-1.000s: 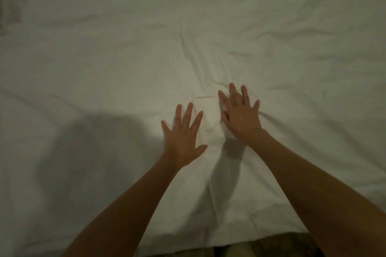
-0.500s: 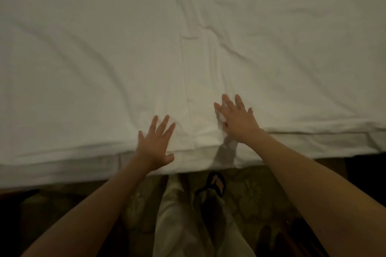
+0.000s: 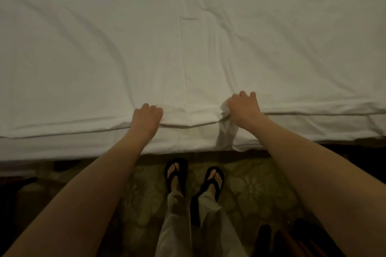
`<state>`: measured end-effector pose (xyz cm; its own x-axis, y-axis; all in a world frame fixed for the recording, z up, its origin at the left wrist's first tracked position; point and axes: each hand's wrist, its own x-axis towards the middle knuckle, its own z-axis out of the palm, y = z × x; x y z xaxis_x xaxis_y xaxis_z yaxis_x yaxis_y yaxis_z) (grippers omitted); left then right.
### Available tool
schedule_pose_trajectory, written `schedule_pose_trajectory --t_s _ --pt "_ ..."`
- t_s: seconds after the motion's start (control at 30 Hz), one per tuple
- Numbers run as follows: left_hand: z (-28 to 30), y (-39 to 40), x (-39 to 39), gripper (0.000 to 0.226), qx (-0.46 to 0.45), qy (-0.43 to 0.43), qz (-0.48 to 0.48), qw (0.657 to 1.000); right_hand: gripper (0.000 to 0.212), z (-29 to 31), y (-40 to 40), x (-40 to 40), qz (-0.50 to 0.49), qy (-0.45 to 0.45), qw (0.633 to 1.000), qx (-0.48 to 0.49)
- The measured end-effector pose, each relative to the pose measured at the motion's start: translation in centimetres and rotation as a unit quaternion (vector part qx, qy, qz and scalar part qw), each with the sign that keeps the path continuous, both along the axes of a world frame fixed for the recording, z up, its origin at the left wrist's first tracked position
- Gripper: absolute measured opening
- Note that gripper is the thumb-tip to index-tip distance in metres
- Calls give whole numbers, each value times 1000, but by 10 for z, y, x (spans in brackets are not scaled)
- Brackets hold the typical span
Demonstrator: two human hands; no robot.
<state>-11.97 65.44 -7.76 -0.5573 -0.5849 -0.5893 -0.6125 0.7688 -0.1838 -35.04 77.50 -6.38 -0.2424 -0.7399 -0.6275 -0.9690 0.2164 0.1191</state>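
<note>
A white bed sheet [image 3: 188, 37] covers the bed and fills the upper half of the view, creased down the middle. Its near edge hangs over the side of the bed. My left hand [image 3: 147, 118] lies at that edge with its fingers curled into the cloth. My right hand [image 3: 244, 107] grips a bunched fold of the sheet at the same edge, a short way to the right. A pulled crease hangs down below the right hand.
Below the bed edge lies a patterned carpet [image 3: 250, 185]. My feet in black flip-flops [image 3: 195, 177] stand on it close to the bed. Dark objects [image 3: 292, 238] sit on the floor at the lower right.
Both hands slid flat over the sheet toward me to the bed's near edge, then curled their fingers into the cloth. The view tilted down, and the floor and my feet came into sight.
</note>
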Motion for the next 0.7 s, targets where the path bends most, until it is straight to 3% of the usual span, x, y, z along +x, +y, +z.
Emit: schedule_pose_trajectory --t_s 0.13,0.23,0.3,0.37,0.47,0.57,0.7 --pt "14 -8 18 17 39 60 -32 997 15 14 -2 0 15 -52 999 1" --pt "15 -8 44 38 56 188 -47 979 16 25 10 1 22 -86 996 -23" --pt "11 -2 53 34 84 152 -24 985 25 25 20 8 25 -85 996 -8" --pt "3 5 52 19 96 45 -19 994 31 16 27 15 10 -87 996 21" --pt "-6 6 41 19 94 -16 -7 995 31 0 31 19 -58 -95 993 46" --pt "1 7 29 23 111 -28 24 993 32 -3 42 22 -132 -115 982 69" --pt "17 18 0 39 134 21 12 991 40 15 59 12 -274 -160 943 97"
